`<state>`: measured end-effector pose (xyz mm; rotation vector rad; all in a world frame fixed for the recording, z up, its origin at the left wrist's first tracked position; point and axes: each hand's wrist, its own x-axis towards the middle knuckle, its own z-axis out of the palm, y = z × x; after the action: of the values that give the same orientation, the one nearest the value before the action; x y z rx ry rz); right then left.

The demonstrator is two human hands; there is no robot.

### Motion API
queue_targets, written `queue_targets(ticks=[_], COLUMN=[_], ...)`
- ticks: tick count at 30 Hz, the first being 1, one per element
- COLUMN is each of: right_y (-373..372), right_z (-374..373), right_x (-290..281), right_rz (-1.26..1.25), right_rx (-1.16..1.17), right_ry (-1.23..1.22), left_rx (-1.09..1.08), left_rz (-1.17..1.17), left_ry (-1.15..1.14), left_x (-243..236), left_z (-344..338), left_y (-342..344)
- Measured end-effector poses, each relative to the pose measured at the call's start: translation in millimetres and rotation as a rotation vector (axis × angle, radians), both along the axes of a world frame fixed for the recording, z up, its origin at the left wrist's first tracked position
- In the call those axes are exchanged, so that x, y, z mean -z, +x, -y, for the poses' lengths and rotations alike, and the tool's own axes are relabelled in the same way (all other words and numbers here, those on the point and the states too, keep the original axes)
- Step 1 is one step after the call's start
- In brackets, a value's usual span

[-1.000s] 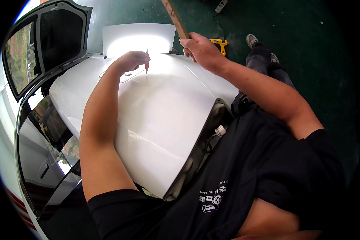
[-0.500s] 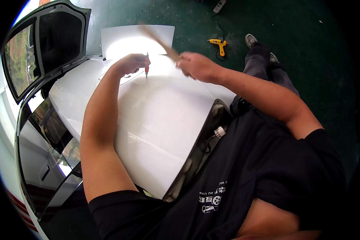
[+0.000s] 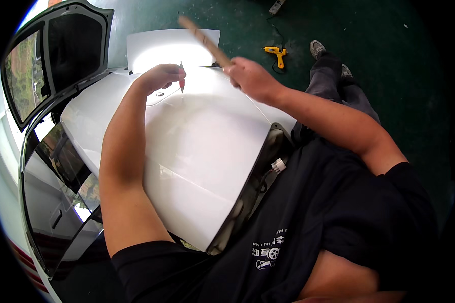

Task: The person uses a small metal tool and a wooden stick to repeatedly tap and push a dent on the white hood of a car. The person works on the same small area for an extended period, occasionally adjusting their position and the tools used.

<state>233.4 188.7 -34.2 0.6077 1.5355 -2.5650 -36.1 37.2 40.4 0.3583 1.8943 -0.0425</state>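
Note:
My left hand (image 3: pixel 159 77) grips an upright red tool (image 3: pixel 182 81) with a slim metal tip, which points down at a white car body panel (image 3: pixel 202 151) beside its recessed fitting; I cannot tell if it touches. My right hand (image 3: pixel 253 81) is closed round a wooden stick (image 3: pixel 205 40), slanting up and left above the red tool, slightly blurred. Just behind both hands stands a white board (image 3: pixel 144 40) with a bright glare. A white connector (image 3: pixel 278 165) on a cable sits at the panel's dark near edge, against my black shirt.
Dark-framed car doors with glass (image 3: pixel 76 40) stand at the left. A yellow glue gun (image 3: pixel 278 54) with a cord lies on the green floor (image 3: pixel 399 76), below a power strip (image 3: pixel 276 7). Legs in dark trousers and sneakers (image 3: pixel 328 76) extend at the right.
The stick has swung leftward and down from its raised angle a second ago, my right hand dropping, then lifting slightly. My left hand and the red tool have shifted a little left.

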Motion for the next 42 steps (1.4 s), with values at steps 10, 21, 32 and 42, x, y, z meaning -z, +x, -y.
queue_targets(ticks=[10,21,32,42], right_y=[8,7,4,5], right_z=[2,-1,-1,5], right_x=[-7,-7,-1,-3], right_rz=[0.018,0.004,0.003,-0.006], right_rx=[-0.101,-0.065,0.054,-0.026], right_ry=[0.088,-0.009,-0.007,0.036], left_rx=[0.008,-0.001,0.014,0.011], left_rz=[0.030,0.028,-0.034,-0.034], left_ry=[-0.009,-0.005,0.028,0.031], left_x=[3,-1,9,12], left_z=[1,-1,6,7], left_y=[-2,-1,-4,-2])
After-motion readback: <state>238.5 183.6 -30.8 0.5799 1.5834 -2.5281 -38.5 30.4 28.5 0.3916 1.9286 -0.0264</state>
